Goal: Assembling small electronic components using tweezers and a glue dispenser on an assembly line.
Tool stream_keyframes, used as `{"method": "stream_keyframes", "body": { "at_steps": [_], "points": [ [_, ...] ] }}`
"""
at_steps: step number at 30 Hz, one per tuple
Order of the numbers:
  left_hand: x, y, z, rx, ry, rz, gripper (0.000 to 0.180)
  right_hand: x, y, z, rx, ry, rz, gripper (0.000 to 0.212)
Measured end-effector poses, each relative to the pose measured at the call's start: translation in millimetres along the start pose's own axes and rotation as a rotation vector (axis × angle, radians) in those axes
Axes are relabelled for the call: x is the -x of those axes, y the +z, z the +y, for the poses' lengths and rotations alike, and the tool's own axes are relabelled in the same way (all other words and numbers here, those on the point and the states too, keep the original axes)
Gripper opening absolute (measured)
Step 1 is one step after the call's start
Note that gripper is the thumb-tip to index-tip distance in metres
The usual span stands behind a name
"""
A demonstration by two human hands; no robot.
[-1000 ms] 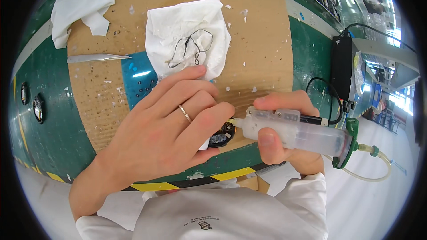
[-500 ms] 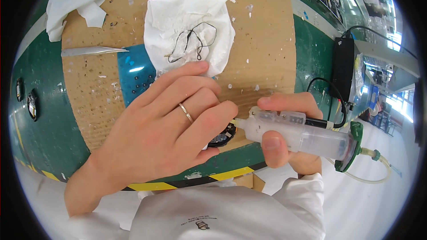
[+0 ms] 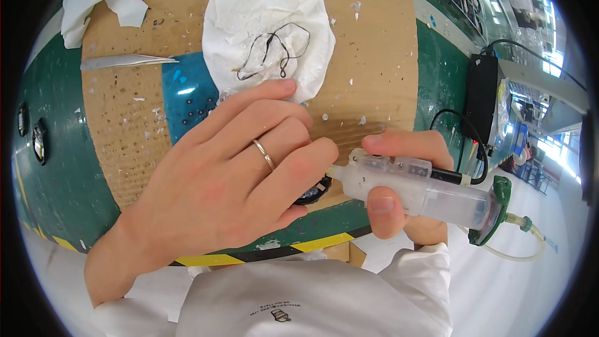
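My left hand [image 3: 224, 175], with a ring on one finger, bends over a small round black part [image 3: 315, 192] with electronics showing inside. Most of that part and the fingertips on it are hidden beneath the hand. From the right, my right hand [image 3: 413, 148] grips a translucent dispensing syringe [image 3: 430, 191] between fingers and thumb. A green cap and a clear hose sit at the syringe's back end. Its tip points left and meets the part's edge beside my left fingers; exact contact cannot be seen.
Beyond my left hand, a white cloth [image 3: 268, 9] carries a looped black cord [image 3: 282, 56]. A blue sheet [image 3: 178, 103] with small dark bits and tweezers [image 3: 128, 61] lie on the cardboard [image 3: 374, 62]. Left are two black parts [image 3: 39, 141]; right, a black box [image 3: 482, 90].
Both hands keep nearly the same pose, the syringe tip still at the round part. The whole view has shifted slightly, with the cloth and tweezers now a little higher in the picture.
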State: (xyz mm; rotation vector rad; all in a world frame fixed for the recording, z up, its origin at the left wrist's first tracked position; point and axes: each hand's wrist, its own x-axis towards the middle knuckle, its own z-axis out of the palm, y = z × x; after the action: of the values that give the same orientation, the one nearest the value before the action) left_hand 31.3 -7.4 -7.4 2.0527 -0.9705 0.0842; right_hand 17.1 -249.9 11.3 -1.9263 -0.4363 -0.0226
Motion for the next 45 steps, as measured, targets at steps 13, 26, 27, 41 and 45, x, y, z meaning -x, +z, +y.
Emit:
{"method": "stream_keyframes", "body": {
  "at_steps": [13, 26, 27, 41, 45],
  "points": [
    [0, 0, 0, 0.006, -0.002, -0.005, 0.061, 2, 4, 1, 0.011, 0.002, 0.046, 0.044],
    [0, 0, 0, 0.017, 0.004, 0.003, 0.060, 1, -5, -5, 0.071, 0.026, -0.023, 0.043],
    [0, 0, -1, 0.018, 0.008, 0.004, 0.059, 1, -5, -6, 0.071, 0.027, -0.024, 0.043],
    [0, 0, -2, 0.018, 0.017, 0.014, 0.058, -2, -10, -7, 0.165, -0.015, -0.079, 0.044],
    [0, 2, -2, 0.011, 0.021, 0.025, 0.058, -3, -7, -6, 0.188, -0.051, -0.062, 0.044]
  ]
}}
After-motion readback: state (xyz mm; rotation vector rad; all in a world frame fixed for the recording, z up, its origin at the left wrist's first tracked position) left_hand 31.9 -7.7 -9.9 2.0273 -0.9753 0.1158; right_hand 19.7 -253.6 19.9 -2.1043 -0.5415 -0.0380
